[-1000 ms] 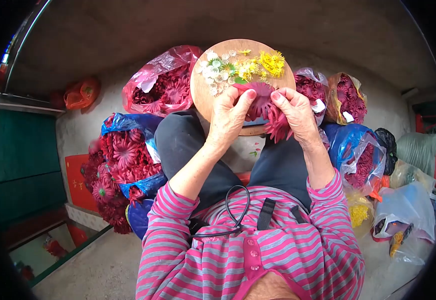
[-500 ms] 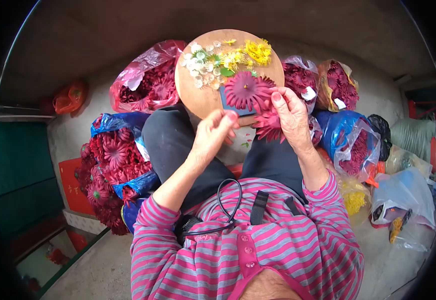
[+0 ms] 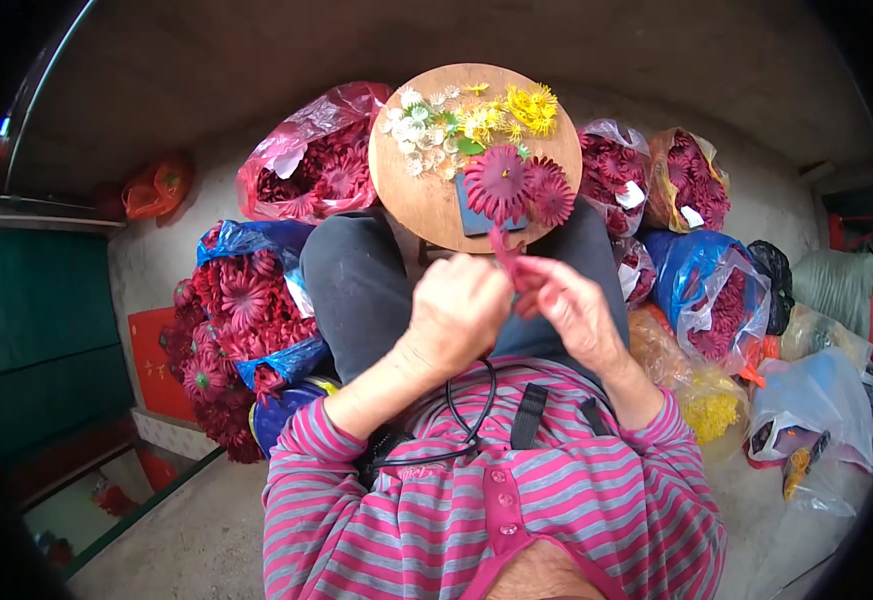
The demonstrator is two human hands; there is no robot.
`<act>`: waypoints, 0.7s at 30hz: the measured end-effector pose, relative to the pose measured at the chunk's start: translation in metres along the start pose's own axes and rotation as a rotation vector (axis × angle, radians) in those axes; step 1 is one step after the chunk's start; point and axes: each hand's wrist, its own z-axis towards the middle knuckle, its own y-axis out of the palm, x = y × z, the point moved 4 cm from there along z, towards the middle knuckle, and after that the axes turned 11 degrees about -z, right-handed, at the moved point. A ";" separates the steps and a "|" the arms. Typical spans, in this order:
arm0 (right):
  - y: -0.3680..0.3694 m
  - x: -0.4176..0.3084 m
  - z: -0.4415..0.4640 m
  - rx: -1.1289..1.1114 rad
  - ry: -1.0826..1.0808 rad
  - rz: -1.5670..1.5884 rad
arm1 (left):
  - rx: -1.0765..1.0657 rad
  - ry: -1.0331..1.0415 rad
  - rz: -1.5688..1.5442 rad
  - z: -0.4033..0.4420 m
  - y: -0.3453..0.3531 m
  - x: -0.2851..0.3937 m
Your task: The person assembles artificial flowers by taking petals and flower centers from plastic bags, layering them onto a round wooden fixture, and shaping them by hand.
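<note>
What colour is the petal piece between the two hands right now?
Pinkish red; the petal piece is partly hidden and slightly blurred, showing best in the head view.

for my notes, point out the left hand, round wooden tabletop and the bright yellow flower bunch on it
Left hand (image 3: 459,302): head view, back of hand
Tabletop (image 3: 408,202): head view, bare wood, lower left
Yellow flower bunch (image 3: 532,109): head view, middle petals

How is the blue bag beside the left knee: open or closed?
Open: its blue edges lie apart, and red flowers show uncovered between them.
</note>
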 end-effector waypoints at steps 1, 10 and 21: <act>0.007 0.001 0.000 -0.038 -0.022 0.018 | -0.078 0.065 0.055 0.000 0.003 0.013; 0.008 -0.007 0.017 -0.085 0.079 0.259 | 0.110 -0.473 -0.787 -0.001 -0.018 -0.010; -0.020 -0.017 0.100 0.144 -0.104 0.152 | 0.197 -0.744 -1.135 0.051 0.000 -0.059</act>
